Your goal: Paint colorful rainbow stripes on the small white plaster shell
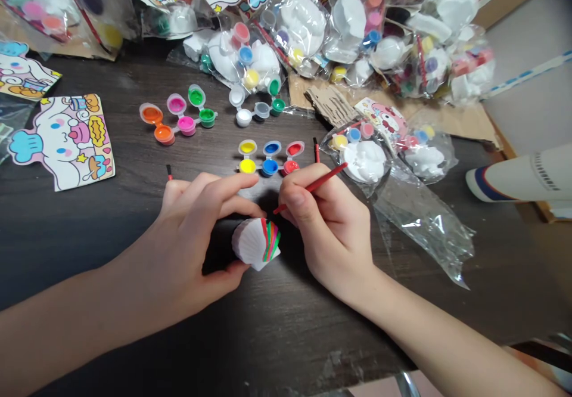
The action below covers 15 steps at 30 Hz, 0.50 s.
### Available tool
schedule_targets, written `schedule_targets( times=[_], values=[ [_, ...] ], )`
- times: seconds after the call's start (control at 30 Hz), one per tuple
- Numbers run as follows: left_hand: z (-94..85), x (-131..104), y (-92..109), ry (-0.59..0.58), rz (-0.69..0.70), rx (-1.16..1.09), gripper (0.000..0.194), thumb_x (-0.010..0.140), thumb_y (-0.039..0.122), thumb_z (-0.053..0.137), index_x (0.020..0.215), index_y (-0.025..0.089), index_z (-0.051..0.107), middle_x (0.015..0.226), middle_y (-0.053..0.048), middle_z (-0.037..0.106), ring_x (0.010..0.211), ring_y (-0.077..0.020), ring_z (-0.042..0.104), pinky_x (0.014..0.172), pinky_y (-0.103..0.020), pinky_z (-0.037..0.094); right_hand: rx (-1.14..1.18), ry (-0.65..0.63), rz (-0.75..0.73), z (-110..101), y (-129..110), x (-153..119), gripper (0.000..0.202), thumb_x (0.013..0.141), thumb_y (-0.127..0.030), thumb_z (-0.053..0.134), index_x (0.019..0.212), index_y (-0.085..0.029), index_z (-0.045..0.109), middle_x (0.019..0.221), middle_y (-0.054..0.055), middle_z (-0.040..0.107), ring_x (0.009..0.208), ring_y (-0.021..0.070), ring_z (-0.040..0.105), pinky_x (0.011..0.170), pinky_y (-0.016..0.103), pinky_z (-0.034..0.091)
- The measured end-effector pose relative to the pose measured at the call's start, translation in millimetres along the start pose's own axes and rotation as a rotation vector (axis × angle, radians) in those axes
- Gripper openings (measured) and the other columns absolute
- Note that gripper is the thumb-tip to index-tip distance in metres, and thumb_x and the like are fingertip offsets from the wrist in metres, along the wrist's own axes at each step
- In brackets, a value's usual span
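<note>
My left hand (196,230) grips a small white plaster seashell (250,243) between thumb and fingers, just above the dark table. Red, green, orange and pink stripes run down the shell's right side. In my right hand (326,224) is a thin red paintbrush (324,179), its dark tip at the shell's top edge by the stripes. Just beyond my hands stand open pots of yellow paint (247,166), blue paint (270,167) and red paint (291,167). Farther left is an open strip with orange paint (164,134), pink paint (186,125) and green paint (207,117).
Another open paint strip holds white paint (243,117). Two more brushes lie on the table (179,331), partly hidden by my hands. A cartoon card (67,143) lies left. Bagged plaster kits (299,27) crowd the back; a clear wrapper (429,230) and white cup (518,176) are right.
</note>
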<state>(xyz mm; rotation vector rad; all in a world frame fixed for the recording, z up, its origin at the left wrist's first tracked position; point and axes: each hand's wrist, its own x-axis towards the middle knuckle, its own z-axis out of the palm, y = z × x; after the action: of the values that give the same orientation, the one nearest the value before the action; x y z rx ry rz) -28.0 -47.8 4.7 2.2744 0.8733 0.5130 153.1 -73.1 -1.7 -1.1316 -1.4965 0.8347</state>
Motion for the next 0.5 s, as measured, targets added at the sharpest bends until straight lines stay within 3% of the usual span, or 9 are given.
schedule_targets(
  times=[0.23,0.5],
  values=[
    [1.1,-0.1,4.4,0.031,-0.036,0.0,0.058,0.08,0.015,0.053,0.131,0.028,0.029,0.109,0.003,0.067,0.109,-0.0234,0.051,0.094,-0.045,0.033,0.054,0.109,0.032,-0.5,2.9,-3.3,0.019,0.094,-0.03,0.046,0.078,-0.021,0.05,0.066,-0.003,0.048,0.057,0.0088,0.043,0.054,0.024,0.038],
    [0.1,-0.5,2.0,0.009,-0.02,-0.006,0.057,0.08,0.016,0.053,0.131,0.028,0.031,0.112,0.002,0.066,0.112,-0.0237,0.05,0.094,-0.045,0.035,0.043,0.053,0.012,-1.4,0.3,-3.7,0.02,0.095,-0.026,0.046,0.076,-0.02,0.051,0.065,-0.003,0.049,0.055,0.0073,0.043,0.05,0.022,0.035]
  ],
)
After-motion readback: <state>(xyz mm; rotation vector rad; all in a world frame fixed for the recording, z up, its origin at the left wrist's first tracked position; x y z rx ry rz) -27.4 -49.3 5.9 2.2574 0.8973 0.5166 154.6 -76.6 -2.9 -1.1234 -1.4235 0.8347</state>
